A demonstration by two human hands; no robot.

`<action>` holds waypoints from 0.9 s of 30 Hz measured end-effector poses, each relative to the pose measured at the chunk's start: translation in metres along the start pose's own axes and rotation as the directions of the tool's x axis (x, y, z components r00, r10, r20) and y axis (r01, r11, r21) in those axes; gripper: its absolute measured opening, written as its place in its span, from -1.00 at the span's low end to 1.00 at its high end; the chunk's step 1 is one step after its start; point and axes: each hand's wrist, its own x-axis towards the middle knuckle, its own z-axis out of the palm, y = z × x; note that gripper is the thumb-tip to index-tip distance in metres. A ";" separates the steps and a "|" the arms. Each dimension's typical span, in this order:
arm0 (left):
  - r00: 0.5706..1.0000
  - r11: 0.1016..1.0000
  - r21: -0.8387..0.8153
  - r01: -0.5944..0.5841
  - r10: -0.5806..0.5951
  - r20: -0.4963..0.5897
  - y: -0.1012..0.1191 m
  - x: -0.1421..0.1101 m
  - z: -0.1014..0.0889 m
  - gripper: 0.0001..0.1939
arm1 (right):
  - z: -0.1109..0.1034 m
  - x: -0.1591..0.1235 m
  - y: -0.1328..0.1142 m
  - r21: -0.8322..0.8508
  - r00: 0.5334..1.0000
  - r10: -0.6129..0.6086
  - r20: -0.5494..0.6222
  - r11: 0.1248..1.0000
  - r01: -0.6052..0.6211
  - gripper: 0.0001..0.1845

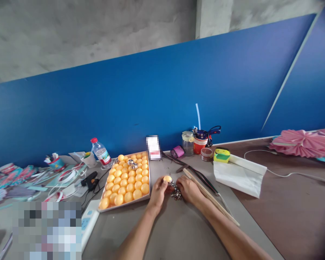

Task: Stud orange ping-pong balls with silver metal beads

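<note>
the left hand (pixel 159 187) is at the middle of the bench (pixel 176 234), just right of the ball tray. its fingers are closed on an orange ball (pixel 167 178), held above the bench with thumb at the near side. directly below and right of that ball is a silvery bead cluster (pixel 176 195), between the two hands. the right hand (pixel 189 188) is beside the cluster, fingers curled; whether they grip it cannot be told (the knuckles hide the tips).

to the left, a shallow tray (pixel 149 173) carries rows of orange balls (pixel 130 187), with shiny silver balls (pixel 134 166) resting on them toward the far side. a clear plastic bottle (pixel 101 153) with a red cap stands just beyond the tray's far left corner. a black glue gun (pixel 90 181) lies left of the tray; a white power strip (pixel 90 218) lies at its near left corner.

to the right, thin wooden sticks (pixel 213 198) lie aslant, passing close beside the right hand. on the far side, a purple pouch (pixel 177 151), a lidded jar (pixel 188 144) and a red paper cup (pixel 200 146) stand near the blue partition (pixel 162 97).
</note>
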 end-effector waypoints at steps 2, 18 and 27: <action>1.000 0.999 -0.052 0.014 -0.014 -0.003 0.000 0.000 0.000 -0.67 | 0.001 0.002 0.002 0.148 0.995 -0.009 -0.101 0.989 0.024 -0.77; 0.989 0.899 -0.411 0.149 -0.130 0.076 0.015 -0.005 0.007 -0.74 | -0.005 0.001 -0.021 0.977 0.968 0.218 0.128 0.138 -0.160 -0.62; 0.984 0.904 -0.397 0.159 -0.110 0.143 0.018 -0.006 0.008 -0.78 | -0.007 -0.005 -0.029 0.947 0.968 0.164 0.189 0.231 -0.224 -0.65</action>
